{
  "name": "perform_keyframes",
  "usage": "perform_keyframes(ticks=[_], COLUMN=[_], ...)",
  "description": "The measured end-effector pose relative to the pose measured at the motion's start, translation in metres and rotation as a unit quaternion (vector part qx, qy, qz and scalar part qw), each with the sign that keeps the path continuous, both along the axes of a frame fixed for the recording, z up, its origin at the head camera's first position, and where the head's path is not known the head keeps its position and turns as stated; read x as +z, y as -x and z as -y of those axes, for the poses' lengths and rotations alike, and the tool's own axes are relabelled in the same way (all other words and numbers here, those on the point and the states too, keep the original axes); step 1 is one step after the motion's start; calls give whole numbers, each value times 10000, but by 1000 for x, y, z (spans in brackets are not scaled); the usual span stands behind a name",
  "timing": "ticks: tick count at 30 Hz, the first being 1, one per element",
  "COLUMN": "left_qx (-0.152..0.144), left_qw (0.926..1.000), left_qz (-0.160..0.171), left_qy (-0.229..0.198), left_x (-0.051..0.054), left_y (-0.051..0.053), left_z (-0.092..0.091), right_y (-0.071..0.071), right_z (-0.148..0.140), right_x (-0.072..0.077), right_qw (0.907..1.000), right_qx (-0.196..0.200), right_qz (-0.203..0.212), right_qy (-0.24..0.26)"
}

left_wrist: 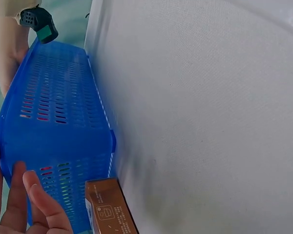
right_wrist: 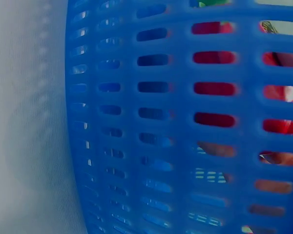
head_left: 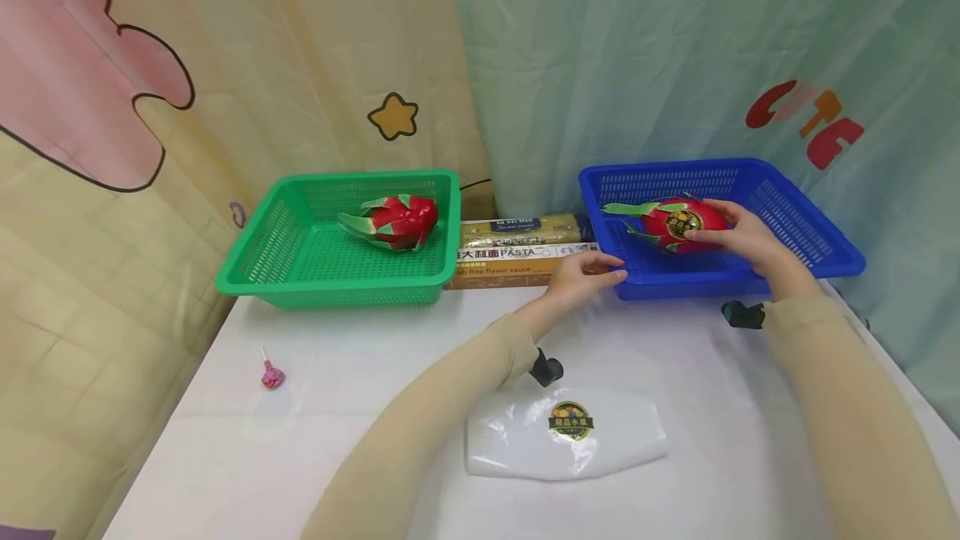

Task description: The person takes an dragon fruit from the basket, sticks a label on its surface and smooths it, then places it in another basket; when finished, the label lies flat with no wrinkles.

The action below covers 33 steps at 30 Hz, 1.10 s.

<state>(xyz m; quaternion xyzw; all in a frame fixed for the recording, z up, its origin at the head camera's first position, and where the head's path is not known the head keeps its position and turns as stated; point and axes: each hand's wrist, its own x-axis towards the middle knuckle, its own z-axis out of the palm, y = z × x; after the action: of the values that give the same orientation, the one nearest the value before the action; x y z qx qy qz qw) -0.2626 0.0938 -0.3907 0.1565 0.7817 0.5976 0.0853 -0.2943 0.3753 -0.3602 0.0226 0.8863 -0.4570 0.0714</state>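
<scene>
R hand (head_left: 750, 238) grips dragon fruit (head_left: 660, 227) in blue basket (head_left: 690, 285) below; L hand (head_left: 579, 280) nr basket corner, fingers loosely bent, nothing held.

the white worktop (head_left: 360, 373), whose surface has a fine weave, carries a green basket (head_left: 337, 286) at its far left and a blue basket (head_left: 697, 283) at its far right. between them a brown-and-white pasta box (head_left: 517, 269) lies lengthwise, with a gold packet (head_left: 551, 228) just behind it. nearer the front, a pink lollipop (head_left: 272, 376) lies toward the left edge, well apart from a white plastic bag (head_left: 558, 450) with a black-and-gold emblem, lying flat.
</scene>
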Motion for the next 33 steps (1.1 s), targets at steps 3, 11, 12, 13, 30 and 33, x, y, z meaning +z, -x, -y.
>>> perform_keyframes(ticks=[3, 11, 12, 13, 30, 33], left_qx=[-1, -5, -13, -16, -136, -384], left_qw=[10000, 9999, 9999, 9999, 9995, 9987], left_qz=[30, 127, 124, 122, 275, 218], left_qy=[-8, -84, -88, -90, 60, 235], left_x=[-1, -1, -1, -1, 7, 14], left_y=[0, -1, -1, -1, -2, -3], left_z=[0, 1, 1, 1, -1, 7], right_y=[3, 5, 4, 4, -6, -12], right_z=[2, 6, 6, 7, 18, 29], right_x=[-1, -1, -1, -1, 8, 12], right_qw=[9996, 9957, 9951, 9943, 9924, 9917], right_qx=[188, 514, 533, 545, 613, 405], right_qz=[124, 505, 539, 564, 207, -169], right_qy=[-167, -574, -642, -725, -1044, -1210])
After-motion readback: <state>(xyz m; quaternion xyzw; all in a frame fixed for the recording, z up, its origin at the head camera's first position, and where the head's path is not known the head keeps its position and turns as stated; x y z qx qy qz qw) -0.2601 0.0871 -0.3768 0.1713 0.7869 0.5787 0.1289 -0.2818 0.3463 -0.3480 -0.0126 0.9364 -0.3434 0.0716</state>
